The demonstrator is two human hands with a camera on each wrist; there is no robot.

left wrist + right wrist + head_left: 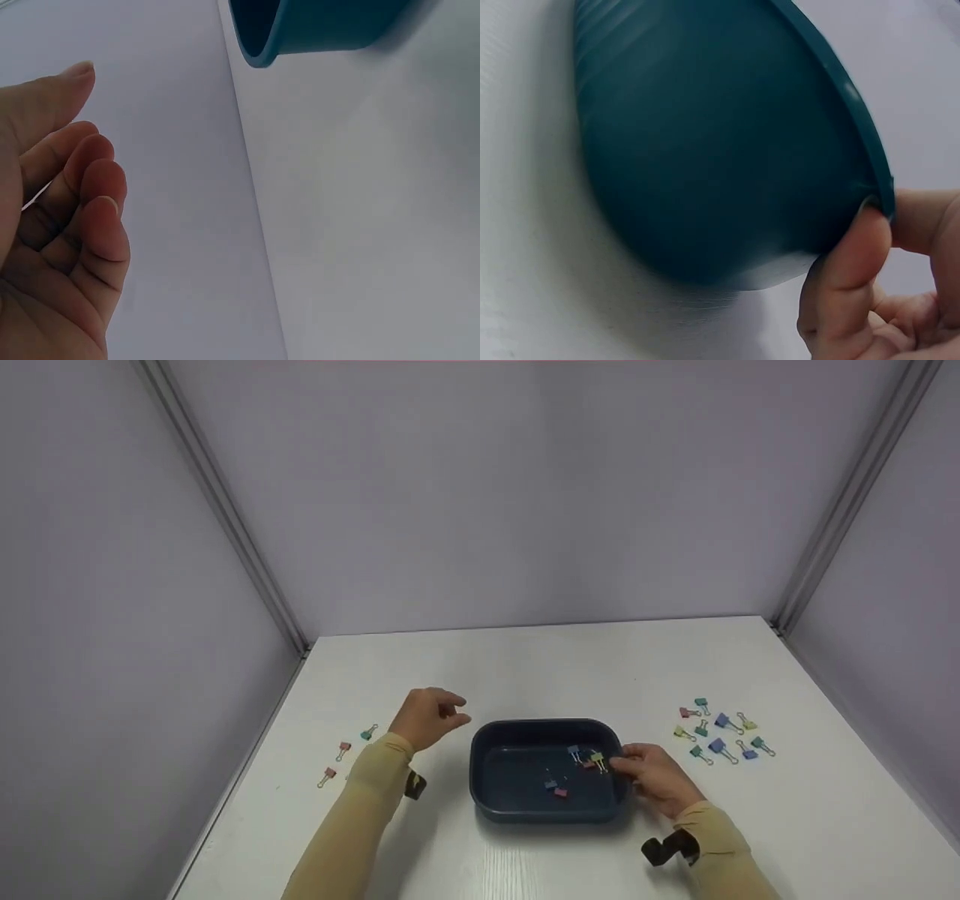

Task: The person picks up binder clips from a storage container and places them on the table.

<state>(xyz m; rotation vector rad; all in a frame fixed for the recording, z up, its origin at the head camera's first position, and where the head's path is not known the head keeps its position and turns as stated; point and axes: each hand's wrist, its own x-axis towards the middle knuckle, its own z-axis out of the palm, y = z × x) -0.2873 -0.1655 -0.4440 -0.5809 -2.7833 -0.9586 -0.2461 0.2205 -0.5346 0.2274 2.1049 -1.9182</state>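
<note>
A dark blue plastic basin stands on the white table, with several small binder clips inside. Among them are a yellow clip near the right wall and a red clip lower down. My right hand pinches the basin's right rim between thumb and fingers; the right wrist view shows this grip on the basin wall up close. Left of the basin, my left hand hovers apart from it, holding nothing. Its fingers are loosely bent in the left wrist view.
Several coloured binder clips, including a blue clip, lie scattered on the table at the right. Two red clips and a green clip lie at the left, near my left forearm. Pale walls enclose the table's back and sides.
</note>
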